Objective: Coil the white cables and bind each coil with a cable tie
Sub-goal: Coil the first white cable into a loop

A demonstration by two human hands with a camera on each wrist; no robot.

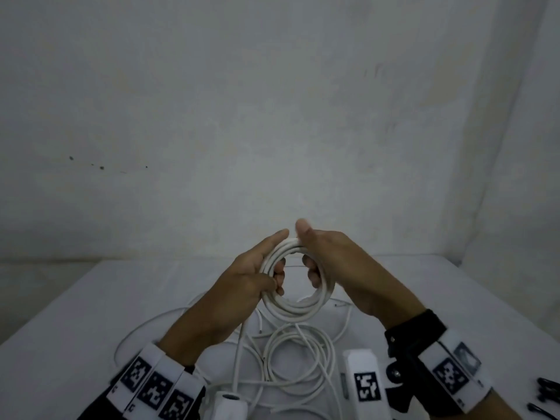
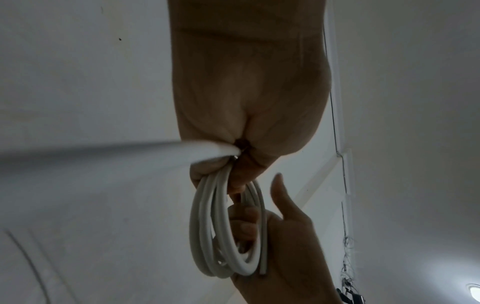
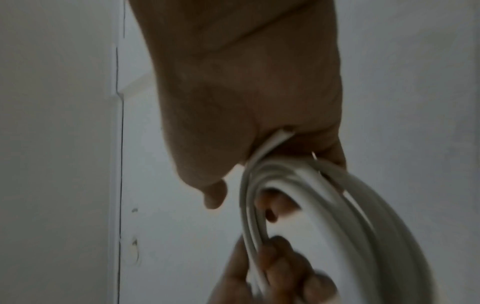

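White cable, wound into a round coil (image 1: 298, 286), hangs at the centre of the head view, raised above the worktop (image 1: 91, 304) and gripped from both sides. At centre left the left hand (image 1: 251, 277) curls its fingers through the ring and clamps the turns against the palm; a loose tail of the cable runs down from that grip toward the lower edge of the frame. At centre right the right hand (image 1: 336, 268) closes its fingers round the other side of the ring, thumb raised over the top. A thin dark line spans the opening between the two hands; whether it is a cable tie cannot be told. In the left wrist view the coil (image 2: 226, 232) hangs edge-on below the left hand (image 2: 249, 102), and the right hand (image 2: 285, 242) comes up from the lower right. The right wrist view is blurred. Below the hands, at the bottom centre of the head view, a second loose coil (image 1: 300, 356) and more slack white cable lie tangled on the worktop. Small dark objects (image 1: 545, 392) lie at the lower right edge. A pale wall (image 1: 272, 101) fills the upper frame.
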